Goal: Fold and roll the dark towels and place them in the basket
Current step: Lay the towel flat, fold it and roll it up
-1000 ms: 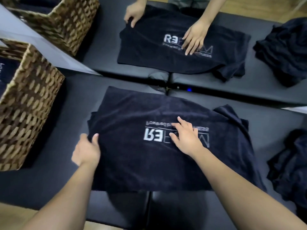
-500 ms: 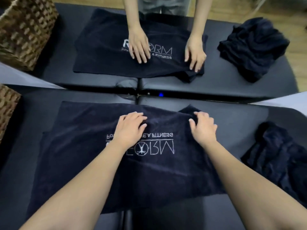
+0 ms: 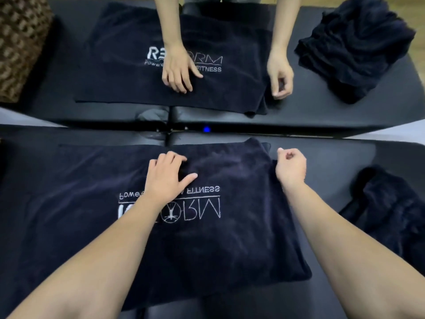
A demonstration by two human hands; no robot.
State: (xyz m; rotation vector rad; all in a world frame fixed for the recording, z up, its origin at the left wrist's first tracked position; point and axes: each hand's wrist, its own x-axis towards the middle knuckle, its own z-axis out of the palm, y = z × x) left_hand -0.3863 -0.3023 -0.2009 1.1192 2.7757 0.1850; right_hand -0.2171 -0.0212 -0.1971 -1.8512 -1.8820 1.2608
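Flat across the black padded table (image 3: 345, 162) lies the dark towel (image 3: 92, 180), its white lettering upside down near centre. Pressing on it with fingers spread is the left hand (image 3: 165, 178); the right hand (image 3: 291, 166) — at about two o'clock from the lettering — is curled at the towel's right edge, though whether it pinches cloth cannot be told. At three o'clock sits a crumpled heap of dark towels (image 3: 391, 215). Beyond is a mirror (image 3: 299, 116) — the basket (image 3: 20, 42) appears in it at ten o'clock.

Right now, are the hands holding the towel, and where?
The left hand only presses flat on the towel, near its far edge. The right hand is curled at the far right corner; whether it pinches cloth cannot be told.
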